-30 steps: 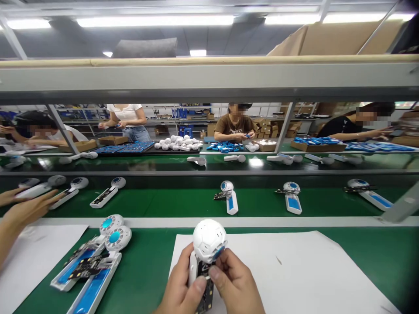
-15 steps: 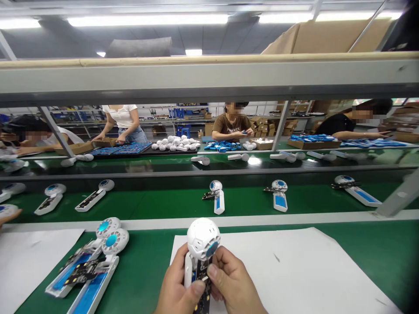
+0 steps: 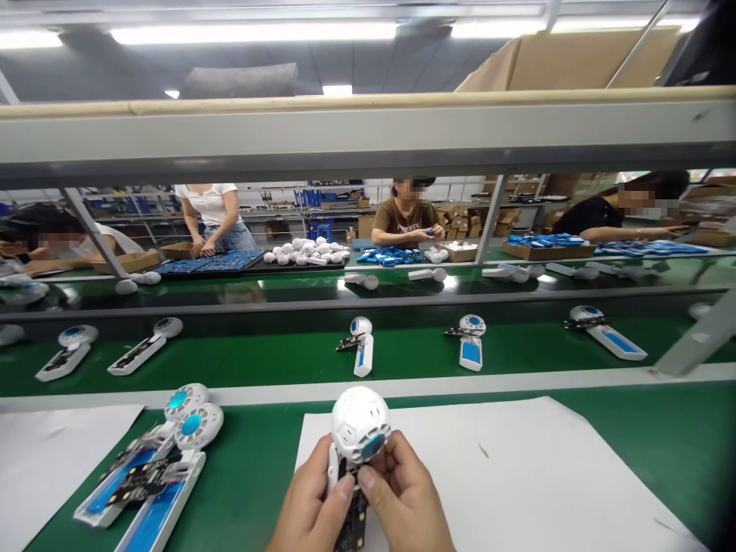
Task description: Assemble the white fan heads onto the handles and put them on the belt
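The two grips are clamped on one thing: the left hand wraps the handle side of a round-headed white unit, thumb on its dark circuit board, and the right hand pinches by the board's upper end. The unit is between the hands — neither is clearly nearer. Its long axis runs from the white head, at the far end, back toward the person, and the board lies along that axis. What the right fingers meet behind it is hidden.

Under the hands, a white sheet lies on the green counter. Left of them, two similar units overlap, their boards askew over blue-lined handles. Past a pale rail, more units sit on a green belt — and farther off, co-workers handle small parts.
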### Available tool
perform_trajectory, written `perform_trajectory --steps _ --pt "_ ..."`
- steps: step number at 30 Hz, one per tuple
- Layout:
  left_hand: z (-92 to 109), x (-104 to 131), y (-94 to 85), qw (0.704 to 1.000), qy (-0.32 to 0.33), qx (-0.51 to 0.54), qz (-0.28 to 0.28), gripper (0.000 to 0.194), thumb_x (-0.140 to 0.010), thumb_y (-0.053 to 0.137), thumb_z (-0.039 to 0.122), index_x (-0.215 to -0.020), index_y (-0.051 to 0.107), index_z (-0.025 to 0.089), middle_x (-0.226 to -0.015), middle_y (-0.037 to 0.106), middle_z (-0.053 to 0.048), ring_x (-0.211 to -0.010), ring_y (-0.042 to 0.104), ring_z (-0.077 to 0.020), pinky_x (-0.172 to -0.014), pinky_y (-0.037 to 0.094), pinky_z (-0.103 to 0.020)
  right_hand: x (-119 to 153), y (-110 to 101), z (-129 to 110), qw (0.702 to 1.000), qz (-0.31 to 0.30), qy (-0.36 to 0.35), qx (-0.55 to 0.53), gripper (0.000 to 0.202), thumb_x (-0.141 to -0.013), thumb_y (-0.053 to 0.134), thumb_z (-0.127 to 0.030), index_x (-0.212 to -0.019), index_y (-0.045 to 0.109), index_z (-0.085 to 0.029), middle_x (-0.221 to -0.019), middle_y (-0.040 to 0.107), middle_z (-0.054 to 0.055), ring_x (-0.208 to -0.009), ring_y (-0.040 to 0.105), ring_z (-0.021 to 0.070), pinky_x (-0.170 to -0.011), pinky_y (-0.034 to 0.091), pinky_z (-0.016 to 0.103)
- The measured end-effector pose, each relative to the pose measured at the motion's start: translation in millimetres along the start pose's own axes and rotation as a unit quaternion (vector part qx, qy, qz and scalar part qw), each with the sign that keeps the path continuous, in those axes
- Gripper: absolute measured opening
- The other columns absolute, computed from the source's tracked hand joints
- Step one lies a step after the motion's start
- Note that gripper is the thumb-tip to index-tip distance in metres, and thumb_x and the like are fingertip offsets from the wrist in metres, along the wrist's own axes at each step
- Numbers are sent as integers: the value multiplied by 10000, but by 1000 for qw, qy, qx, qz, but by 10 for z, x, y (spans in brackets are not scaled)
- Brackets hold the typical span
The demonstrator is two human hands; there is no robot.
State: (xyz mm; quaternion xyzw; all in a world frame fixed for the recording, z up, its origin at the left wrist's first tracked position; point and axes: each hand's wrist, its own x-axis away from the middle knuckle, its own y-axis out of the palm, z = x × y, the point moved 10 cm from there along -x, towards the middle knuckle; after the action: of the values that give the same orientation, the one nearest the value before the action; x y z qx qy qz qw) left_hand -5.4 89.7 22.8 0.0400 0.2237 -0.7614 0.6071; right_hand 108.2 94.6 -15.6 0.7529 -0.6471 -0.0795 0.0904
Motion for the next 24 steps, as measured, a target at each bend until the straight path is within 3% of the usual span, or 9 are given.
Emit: perform_trajectory --steps 4,7,9,11,14,19,21,24 --pt "-56 -19 24 996 -41 73 15 465 -959 497 483 -1305 589 186 -1194 670 -94 -1015 641 -225 -867 519 -245 30 -100 -137 992 61 -12 111 536 -795 631 -522 -1189 528 -174 -1087 592 71 -943 541 156 -891 434 265" --pt "-134 14 51 978 -110 167 53 553 -858 628 567 -1234 645 162 -1109 703 -94 -961 648 -233 -861 526 -262 16 69 -181 998 -31 -32 50 641 -807 597 -589 -1280 525 -163 -1213 585 106 -1033 571 190 -948 449 293" --pt "-228 80 114 953 -178 233 71 611 -756 726 600 -1181 678 164 -1069 717 -92 -948 651 -242 -829 532 -263 23 187 -185 994 -103 -34 -4 652 -821 567 -646 -1204 591 -120 -1104 633 118 -998 594 206 -894 466 292" --pt "-288 143 187 928 -224 286 78 614 -698 791 571 -1156 690 175 -1054 722 -85 -961 653 -239 -830 527 -253 14 174 -186 994 -107 -35 -13 626 -816 586 -649 -1112 639 -100 -978 651 104 -928 591 198 -825 461 271" --pt "-285 136 252 917 -228 322 58 585 -729 791 513 -1188 671 172 -1034 723 -87 -947 664 -227 -825 515 -247 -11 133 -189 995 -87 -36 -18 578 -820 618 -611 -1089 649 -100 -935 645 85 -857 565 160 -804 453 254" --pt "-310 -3 110 910 -213 345 87 454 -795 740 460 -1136 663 169 -1037 720 -99 -915 691 -246 -853 540 -324 -31 257 -74 991 -111 -15 -67 683 -829 635 -616 -1311 509 -150 -1121 596 103 -920 564 128 -925 468 273" --pt "-305 -49 47 900 -208 368 109 420 -795 730 464 -1066 678 147 -1072 712 -122 -976 692 -279 -906 548 -376 -22 341 53 989 -138 12 -57 760 -744 705 -650 -1274 528 -136 -1051 600 94 -849 558 116 -824 472 240" --pt "-258 -79 -7 898 -196 373 131 438 -790 723 478 -1031 692 113 -1105 703 -158 -1084 668 -320 -996 526 -408 10 450 241 981 -187 52 12 708 -688 706 -705 -1015 636 -82 -785 565 43 -663 464 69 -630 357 180"
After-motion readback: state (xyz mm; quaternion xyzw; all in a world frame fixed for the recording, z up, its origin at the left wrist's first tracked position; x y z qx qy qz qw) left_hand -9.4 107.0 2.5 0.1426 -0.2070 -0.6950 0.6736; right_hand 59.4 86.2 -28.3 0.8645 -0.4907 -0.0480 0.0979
